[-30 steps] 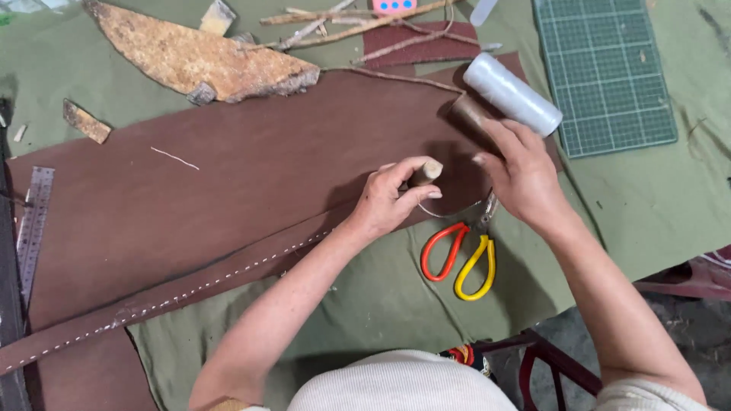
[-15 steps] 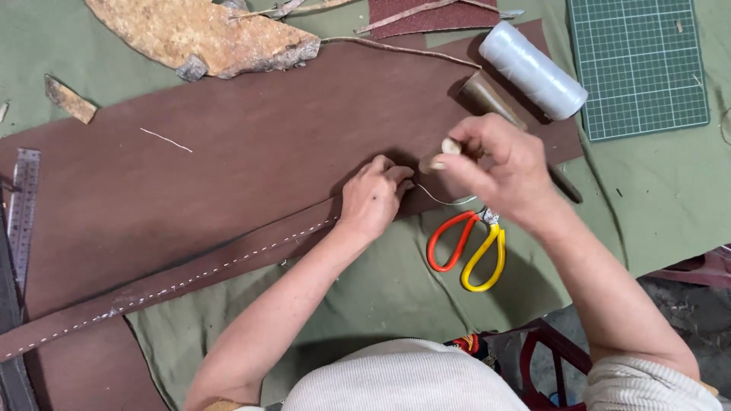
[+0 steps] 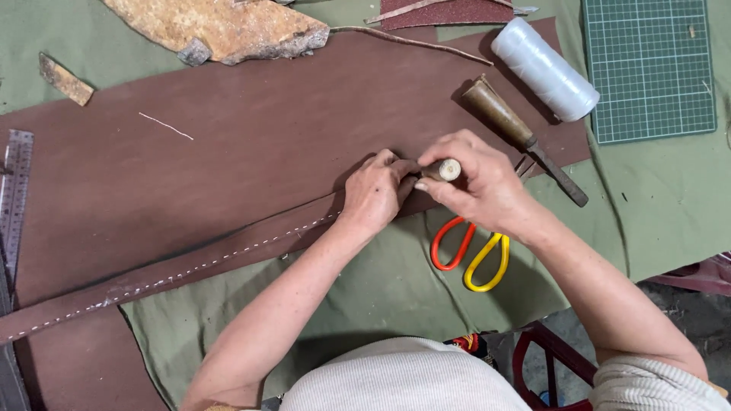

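Observation:
A large sheet of brown leather [image 3: 228,160] lies on a green cloth. Along its near edge runs a folded strip with a line of white stitches [image 3: 190,270]. My left hand [image 3: 377,190] pinches the end of that strip. My right hand [image 3: 476,183] is closed around a small tool with a pale wooden handle [image 3: 444,170], whose tip points at the leather right beside my left fingers. The tool's tip is hidden by my hands.
Orange and yellow scissors [image 3: 468,251] lie under my right wrist. A brass-handled tool [image 3: 518,137], a white thread spool [image 3: 544,68] and a green cutting mat [image 3: 651,65] sit at the right. A steel ruler [image 3: 15,194] lies at left, a rough leather scrap [image 3: 221,27] at the top.
My right hand moved left from the spool area and met my left hand at the strip's end, bringing the small wooden-handled tool down to the leather.

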